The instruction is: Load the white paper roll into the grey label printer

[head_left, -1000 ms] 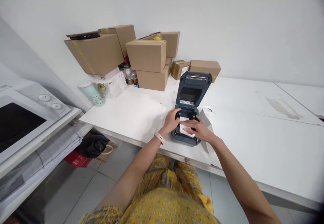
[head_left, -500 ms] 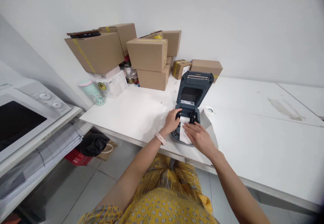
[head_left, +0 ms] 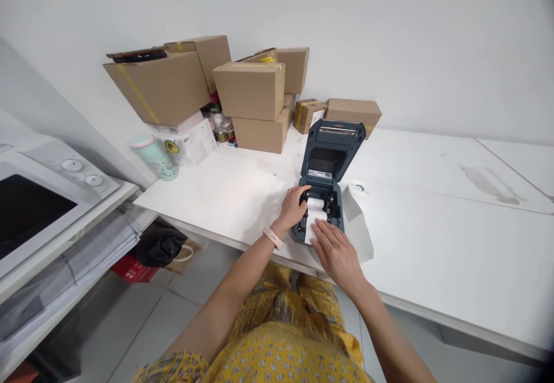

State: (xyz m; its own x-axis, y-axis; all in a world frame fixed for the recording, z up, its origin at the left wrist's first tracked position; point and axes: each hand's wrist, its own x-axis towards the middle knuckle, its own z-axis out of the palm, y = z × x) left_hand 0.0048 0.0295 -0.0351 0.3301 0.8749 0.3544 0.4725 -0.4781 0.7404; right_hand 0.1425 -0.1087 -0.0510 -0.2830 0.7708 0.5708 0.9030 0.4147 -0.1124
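In the head view, a white table (head_left: pixel 433 227) is set along a pale wall (head_left: pixel 433 37), its top marked by a brownish stain (head_left: pixel 489 184) on the right and by a seam near the far end. The printer (head_left: pixel 322 182) is placed at the table's near edge, its lid raised. Inside, a white roll (head_left: pixel 315 203) is seated, and its paper (head_left: pixel 312 227) is drawn toward the front edge. The left hand (head_left: pixel 293 205) is rested on the printer's left side; whether anything is gripped cannot be told. The right hand (head_left: pixel 340 253) is relaxed, its fingers extended and laid over the paper. A loose strip (head_left: pixel 359 230) is left beside the printer on the right. Cartons (head_left: pixel 249 92) are stacked against the wall, with a white box (head_left: pixel 186 143) and a mint cup (head_left: pixel 156 157) at the left corner. Further left, a microwave (head_left: pixel 34 192) is stood on a shelf unit; below, a grey tiled floor (head_left: pixel 147 325) is seen.
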